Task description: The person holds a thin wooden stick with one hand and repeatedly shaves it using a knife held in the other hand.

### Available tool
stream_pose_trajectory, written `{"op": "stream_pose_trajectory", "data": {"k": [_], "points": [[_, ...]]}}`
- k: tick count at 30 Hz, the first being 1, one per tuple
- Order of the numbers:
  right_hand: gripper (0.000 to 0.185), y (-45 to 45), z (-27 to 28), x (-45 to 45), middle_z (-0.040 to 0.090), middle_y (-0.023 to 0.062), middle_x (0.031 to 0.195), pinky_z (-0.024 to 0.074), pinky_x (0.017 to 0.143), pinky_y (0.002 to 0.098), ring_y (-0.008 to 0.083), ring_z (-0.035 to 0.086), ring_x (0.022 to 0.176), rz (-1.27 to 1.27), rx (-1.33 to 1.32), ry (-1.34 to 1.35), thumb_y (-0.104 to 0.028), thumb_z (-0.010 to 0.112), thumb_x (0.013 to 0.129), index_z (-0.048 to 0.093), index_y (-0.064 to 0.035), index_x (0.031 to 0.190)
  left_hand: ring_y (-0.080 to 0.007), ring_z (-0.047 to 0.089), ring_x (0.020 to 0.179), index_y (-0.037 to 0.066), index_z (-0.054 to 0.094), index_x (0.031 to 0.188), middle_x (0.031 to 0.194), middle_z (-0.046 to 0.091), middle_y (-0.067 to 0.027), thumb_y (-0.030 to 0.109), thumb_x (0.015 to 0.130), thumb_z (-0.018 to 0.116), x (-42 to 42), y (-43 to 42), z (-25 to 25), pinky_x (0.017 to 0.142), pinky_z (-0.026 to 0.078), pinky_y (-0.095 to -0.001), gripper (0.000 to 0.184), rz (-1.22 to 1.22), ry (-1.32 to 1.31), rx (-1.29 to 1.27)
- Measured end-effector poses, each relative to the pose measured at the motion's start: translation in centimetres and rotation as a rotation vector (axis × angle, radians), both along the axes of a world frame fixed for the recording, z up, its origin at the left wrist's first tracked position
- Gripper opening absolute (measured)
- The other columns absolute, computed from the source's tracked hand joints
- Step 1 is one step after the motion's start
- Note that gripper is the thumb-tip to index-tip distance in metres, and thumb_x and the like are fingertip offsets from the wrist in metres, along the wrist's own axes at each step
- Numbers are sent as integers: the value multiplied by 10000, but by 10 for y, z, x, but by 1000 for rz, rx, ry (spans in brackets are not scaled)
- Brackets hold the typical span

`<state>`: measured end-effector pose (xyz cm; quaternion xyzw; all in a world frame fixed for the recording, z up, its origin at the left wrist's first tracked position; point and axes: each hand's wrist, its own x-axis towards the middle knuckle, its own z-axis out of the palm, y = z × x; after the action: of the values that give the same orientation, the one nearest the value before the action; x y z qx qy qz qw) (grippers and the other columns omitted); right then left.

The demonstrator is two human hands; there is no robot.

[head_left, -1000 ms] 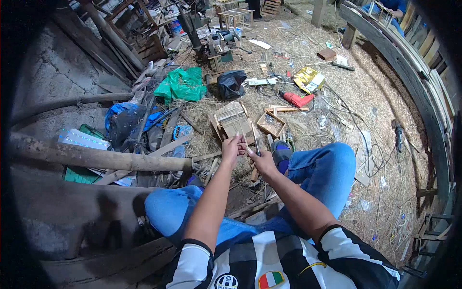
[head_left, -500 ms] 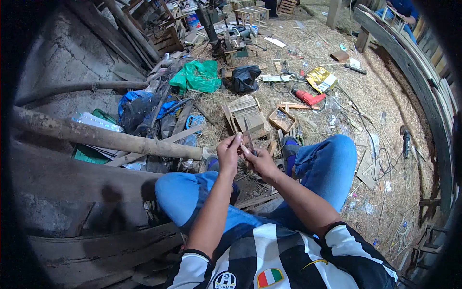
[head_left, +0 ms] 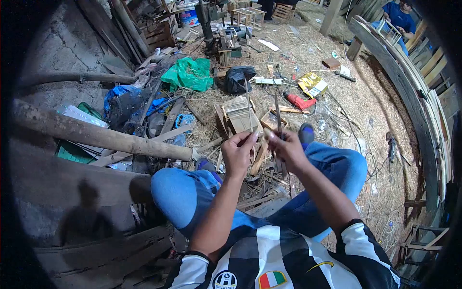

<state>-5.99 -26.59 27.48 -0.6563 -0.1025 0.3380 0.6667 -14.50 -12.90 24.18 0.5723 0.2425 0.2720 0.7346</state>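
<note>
My left hand [head_left: 239, 155] pinches a thin wooden strip [head_left: 248, 103] that points up and away. My right hand [head_left: 289, 151] is closed around a knife [head_left: 277, 111], its long narrow blade pointing upward beside the strip, a small gap apart. The two thumbs are close together. Beyond my hands lies a stack of thin wooden slats [head_left: 237, 113]. To its right is a small open wooden box [head_left: 270, 117], partly hidden behind the knife and right hand. Wood scraps [head_left: 260, 158] lie on the ground between my feet.
A thick pole [head_left: 101, 132] crosses on the left. Green [head_left: 190, 74] and black plastic bags [head_left: 239, 79] lie ahead. A red power drill [head_left: 301, 101], cords and an angle grinder [head_left: 391, 146] lie rightward. Past a long timber beam [head_left: 392, 79] sits another person [head_left: 403, 19] holding a wooden frame.
My hands have moved apart, and the knife now stands apart from the strip instead of crossing near my fingertips. The view has shifted slightly, showing more of the other person.
</note>
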Motion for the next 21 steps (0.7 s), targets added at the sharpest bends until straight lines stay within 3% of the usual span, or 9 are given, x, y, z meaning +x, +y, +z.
{"op": "stream_pose_trajectory", "data": {"k": [7, 10, 16, 20, 21], "points": [[286, 31, 30, 55, 533, -61, 648, 245, 423, 197, 9, 388, 469, 106, 102, -71, -328, 693, 942, 670, -54, 1021, -38, 553, 591, -10, 747, 926, 739, 683, 3, 171, 877, 768, 3, -2, 32, 530, 413, -199, 188, -72, 77, -77], [266, 47, 18, 80, 525, -60, 654, 260, 434, 199, 12, 403, 496, 241, 64, -39, -321, 701, 937, 669, -60, 983, -55, 571, 620, 7, 735, 917, 742, 665, -6, 122, 871, 758, 12, 0, 29, 573, 421, -200, 127, -92, 149, -67], [252, 67, -19, 113, 500, -71, 647, 248, 455, 220, 16, 376, 509, 263, 235, -87, -317, 705, 936, 645, -81, 871, -60, 592, 634, 3, 729, 1007, 758, 671, -8, 164, 924, 708, 35, 8, 22, 591, 458, -204, 183, -174, 246, -27], [252, 62, -11, 121, 531, -47, 644, 296, 488, 222, 22, 430, 562, 216, 127, -70, -291, 706, 935, 644, -68, 834, -64, 608, 647, 3, 721, 1037, 767, 673, -11, 206, 955, 674, 51, 21, 28, 589, 483, -212, 224, -269, 384, -65], [295, 63, -14, 122, 562, -25, 638, 345, 512, 245, 39, 462, 576, 184, 128, -108, -292, 711, 930, 650, -43, 783, -53, 592, 640, 7, 721, 1001, 744, 662, -5, 242, 968, 661, 55, 23, 30, 576, 466, -210, 245, -301, 384, -15]]}}
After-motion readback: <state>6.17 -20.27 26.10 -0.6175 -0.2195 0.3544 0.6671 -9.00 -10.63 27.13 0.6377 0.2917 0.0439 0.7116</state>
